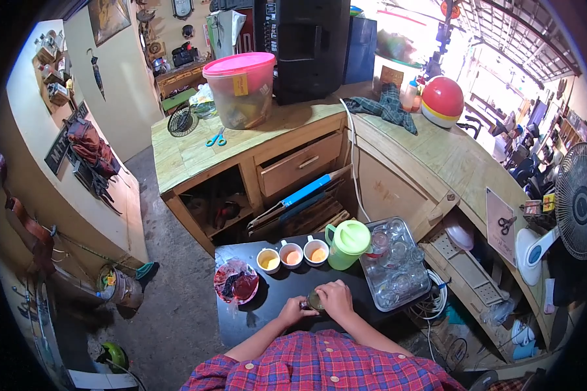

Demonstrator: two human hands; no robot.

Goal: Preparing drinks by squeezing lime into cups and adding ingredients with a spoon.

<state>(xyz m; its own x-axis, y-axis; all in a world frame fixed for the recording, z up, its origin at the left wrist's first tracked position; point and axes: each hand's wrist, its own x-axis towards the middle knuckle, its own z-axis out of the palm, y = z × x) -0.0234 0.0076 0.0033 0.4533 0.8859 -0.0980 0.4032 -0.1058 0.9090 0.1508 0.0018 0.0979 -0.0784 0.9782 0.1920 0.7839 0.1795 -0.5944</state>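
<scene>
Close to my body, a small round glass or jar (pixel 315 301) with a greenish look stands between my hands over the black table (pixel 274 288). My left hand (pixel 293 311) grips its left side. The fingers of my right hand (pixel 336 299) bend over its right rim; its contents are hard to make out. Beyond them stand three white cups, one with yellow contents (pixel 269 262) and two with orange contents (pixel 292 256) (pixel 317 253). A light green lidded pitcher (pixel 348 244) is right of the cups. At the left sits a bowl (pixel 221 289) with a dark red plastic bag (pixel 244 286).
A metal tray (pixel 382 307) of upturned glasses (pixel 398 251) sits at the table's right. Behind is a wooden counter (pixel 186 151) with scissors (pixel 216 139), a pink-lidded tub (pixel 239 97) and a black speaker (pixel 305 54). A white cable (pixel 355 161) hangs down. At right stands a fan (pixel 575 205).
</scene>
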